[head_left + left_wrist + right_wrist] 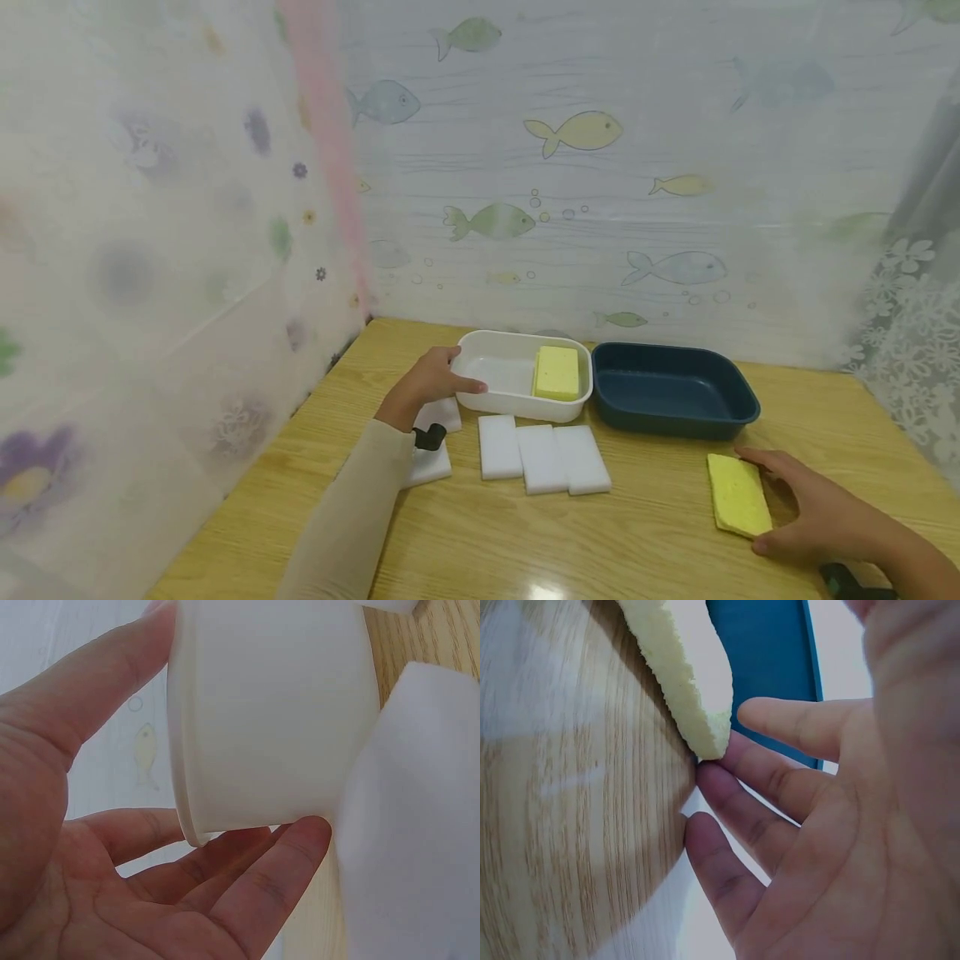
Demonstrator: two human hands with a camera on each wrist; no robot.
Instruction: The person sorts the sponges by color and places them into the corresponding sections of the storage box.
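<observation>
My left hand [433,377] holds the left end of a white plastic basin [480,403], thumb at the rim and fingers against the outer wall. Up close, the left wrist view shows this basin wall [270,712] between thumb and fingers. Yellow sponges [558,372] lie stacked in the basin's right end. On the right, my right hand [821,512] spans another yellow sponge [738,496], thumb by its near corner and fingers by its far corner. Fingertips touch the end of this sponge [694,682] in the right wrist view; the thumb's contact is out of frame there.
A dark blue basin [675,392] stands right of the white one. Several white sponges [543,458] lie in front of the white basin, some overlapping. More white sponges [429,471] lie partly behind the left forearm. A curtain with fish [570,133] hangs behind the wooden table [645,542].
</observation>
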